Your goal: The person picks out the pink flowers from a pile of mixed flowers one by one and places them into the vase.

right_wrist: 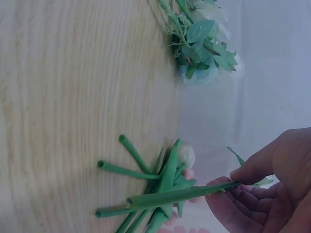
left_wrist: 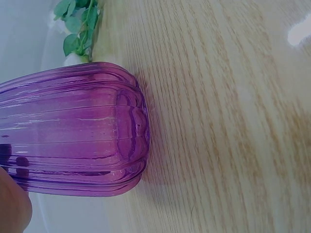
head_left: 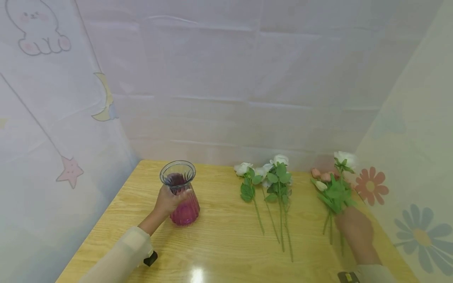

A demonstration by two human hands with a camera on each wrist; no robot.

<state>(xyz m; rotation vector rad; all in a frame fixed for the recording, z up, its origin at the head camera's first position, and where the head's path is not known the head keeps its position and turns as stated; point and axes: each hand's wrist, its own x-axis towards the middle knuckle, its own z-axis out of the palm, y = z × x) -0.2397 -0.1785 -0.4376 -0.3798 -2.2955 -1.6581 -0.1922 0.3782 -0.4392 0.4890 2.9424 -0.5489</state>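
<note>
My left hand (head_left: 171, 200) grips the neck and side of a ribbed glass vase (head_left: 186, 208), purple-pink below and bluish-clear at its flared rim. The vase stands upright on the table; the left wrist view shows its see-through base (left_wrist: 131, 126) and part of my thumb. At the right, my right hand (head_left: 355, 232) pinches a green stem (right_wrist: 165, 196) between thumb and fingertips. A white rose (head_left: 345, 159) stands at the top of that stem, above a bunch of pink and white tulips (head_left: 330, 190). The tulips' cut stems (right_wrist: 126, 170) lie behind the held one.
Several white roses (head_left: 279, 177) with green leaves lie mid-table, their long stems pointing toward me. The wooden table (head_left: 226, 236) meets a pale cloth backdrop (head_left: 212, 78) at the back, with printed cloth on both sides.
</note>
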